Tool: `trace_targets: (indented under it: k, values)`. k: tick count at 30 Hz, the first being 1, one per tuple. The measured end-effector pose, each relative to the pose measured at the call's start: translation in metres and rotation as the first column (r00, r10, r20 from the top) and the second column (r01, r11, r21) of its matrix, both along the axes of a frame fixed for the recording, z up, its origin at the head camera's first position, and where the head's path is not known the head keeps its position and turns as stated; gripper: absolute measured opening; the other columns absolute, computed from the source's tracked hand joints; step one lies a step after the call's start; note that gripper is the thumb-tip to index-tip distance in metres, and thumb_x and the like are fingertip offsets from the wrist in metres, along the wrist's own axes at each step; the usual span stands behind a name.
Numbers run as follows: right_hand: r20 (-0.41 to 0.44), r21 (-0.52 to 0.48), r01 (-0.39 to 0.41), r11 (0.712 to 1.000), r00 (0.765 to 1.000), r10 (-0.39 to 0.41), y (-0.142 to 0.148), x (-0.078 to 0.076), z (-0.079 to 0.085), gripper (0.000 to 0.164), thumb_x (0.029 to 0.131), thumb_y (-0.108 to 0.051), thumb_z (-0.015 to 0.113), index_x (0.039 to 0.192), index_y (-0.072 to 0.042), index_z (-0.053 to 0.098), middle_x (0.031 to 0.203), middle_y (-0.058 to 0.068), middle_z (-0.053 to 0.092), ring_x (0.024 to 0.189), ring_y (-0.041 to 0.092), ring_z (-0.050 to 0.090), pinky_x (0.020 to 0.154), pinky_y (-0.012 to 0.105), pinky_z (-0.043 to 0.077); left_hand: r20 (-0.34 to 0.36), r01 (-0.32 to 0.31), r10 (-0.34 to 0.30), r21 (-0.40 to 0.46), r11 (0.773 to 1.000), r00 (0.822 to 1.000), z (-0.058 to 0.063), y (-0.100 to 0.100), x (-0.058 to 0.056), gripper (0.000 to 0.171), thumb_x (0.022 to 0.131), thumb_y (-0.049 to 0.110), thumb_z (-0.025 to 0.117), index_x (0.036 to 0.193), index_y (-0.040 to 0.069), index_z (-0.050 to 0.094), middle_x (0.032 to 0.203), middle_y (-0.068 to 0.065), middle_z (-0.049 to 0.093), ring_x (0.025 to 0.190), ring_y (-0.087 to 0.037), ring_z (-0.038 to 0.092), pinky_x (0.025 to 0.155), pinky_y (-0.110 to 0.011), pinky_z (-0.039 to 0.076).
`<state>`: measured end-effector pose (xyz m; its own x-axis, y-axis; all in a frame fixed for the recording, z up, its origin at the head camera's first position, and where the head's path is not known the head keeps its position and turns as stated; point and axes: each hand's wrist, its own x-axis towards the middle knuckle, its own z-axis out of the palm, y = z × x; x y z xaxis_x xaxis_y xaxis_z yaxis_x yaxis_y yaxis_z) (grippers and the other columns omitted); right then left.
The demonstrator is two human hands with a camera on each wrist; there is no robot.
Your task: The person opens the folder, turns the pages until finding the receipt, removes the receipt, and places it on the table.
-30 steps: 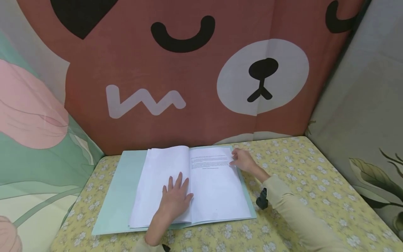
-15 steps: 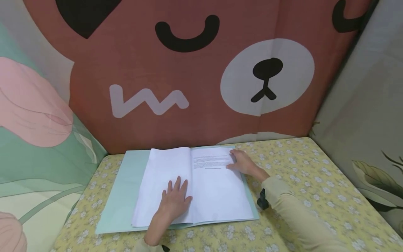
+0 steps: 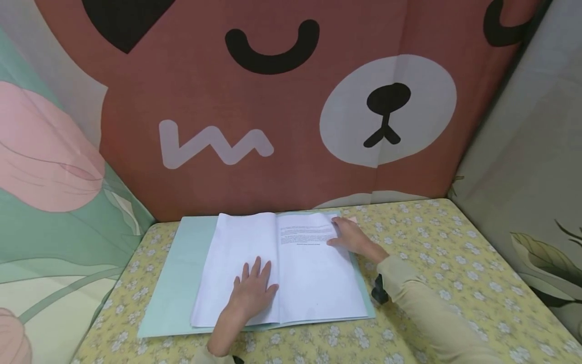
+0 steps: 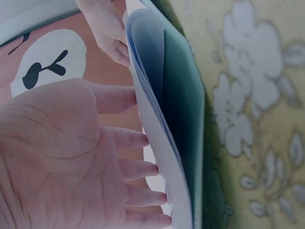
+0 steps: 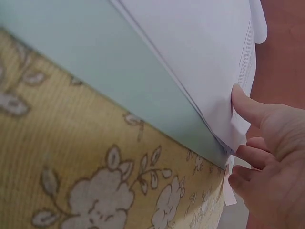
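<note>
A light green folder [image 3: 169, 283] lies spread on the table with white sheets inside. My left hand [image 3: 251, 293] rests on the blank left page [image 3: 218, 275], fingers spread and straight. In the left wrist view, the fingertips of my left hand [image 4: 71, 152] touch the top sheet, and the sheets curve near the fold. At the upper right corner of the right page [image 3: 320, 283], which bears several lines of print, my right hand [image 3: 356, 237] pinches the paper. The right wrist view shows the thumb of my right hand [image 5: 271, 152] on top and curled fingers at the corner.
A yellow flowered cloth [image 3: 432, 258] covers the table. Behind it hangs a brown fabric backdrop [image 3: 291, 177] with a bear's face, and printed fabric [image 3: 523, 167] hangs at the right. A small pink tab [image 5: 229, 191] sticks out by the page corner.
My right hand has moved slightly inward over the page corner, its thumb now on the paper. My left hand stays on the left page. The head view has shifted a little.
</note>
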<state>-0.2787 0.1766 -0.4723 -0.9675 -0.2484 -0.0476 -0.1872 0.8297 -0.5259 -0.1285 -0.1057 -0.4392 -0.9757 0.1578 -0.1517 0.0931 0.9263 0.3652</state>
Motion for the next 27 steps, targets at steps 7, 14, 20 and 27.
trace_targets:
  k: [7,14,20,27]
  values:
    - [-0.041,-0.062,-0.015,0.998,0.999,0.013,-0.003,0.002,0.005,0.072,0.089,-0.013,0.084,0.145,0.012,0.047,0.143,0.029,0.056,0.134,0.041,0.053,0.110,0.051,0.046,0.012,-0.003,0.003,0.008,1.000,1.000,0.001,0.001,0.001,0.060,0.105,0.031,0.058,0.154,0.000,0.046,0.164,-0.028,0.028,0.150,-0.055,0.019,0.116,-0.073,0.021]
    - [-0.101,-0.125,-0.023,0.992,0.995,0.010,-0.008,0.005,0.010,0.065,0.088,-0.001,0.081,0.142,0.013,0.048,0.136,0.031,0.061,0.129,0.043,0.058,0.108,0.051,0.047,0.000,0.010,-0.010,0.011,1.000,1.000,0.000,0.001,0.001,0.059,0.105,0.031,0.058,0.153,-0.001,0.046,0.164,-0.030,0.028,0.150,-0.056,0.019,0.116,-0.073,0.021]
    - [-0.135,-0.215,0.035,0.976,0.989,-0.065,-0.011,0.005,0.014,0.053,0.092,-0.003,0.074,0.135,0.018,0.052,0.120,0.033,0.067,0.114,0.045,0.065,0.095,0.052,0.054,-0.005,0.033,-0.033,0.029,0.999,0.999,0.000,0.000,0.003,0.058,0.106,0.029,0.056,0.154,-0.001,0.045,0.164,-0.030,0.028,0.150,-0.055,0.019,0.117,-0.072,0.021]
    - [0.090,-0.395,0.316,0.862,0.948,-0.306,-0.007,0.003,0.025,0.061,0.096,-0.010,0.068,0.143,0.020,0.043,0.137,0.039,0.055,0.127,0.049,0.056,0.101,0.054,0.051,-0.016,0.095,-0.094,0.024,0.995,0.995,0.000,0.001,0.004,0.057,0.106,0.028,0.054,0.155,-0.001,0.044,0.164,-0.027,0.030,0.151,-0.053,0.022,0.117,-0.071,0.024]
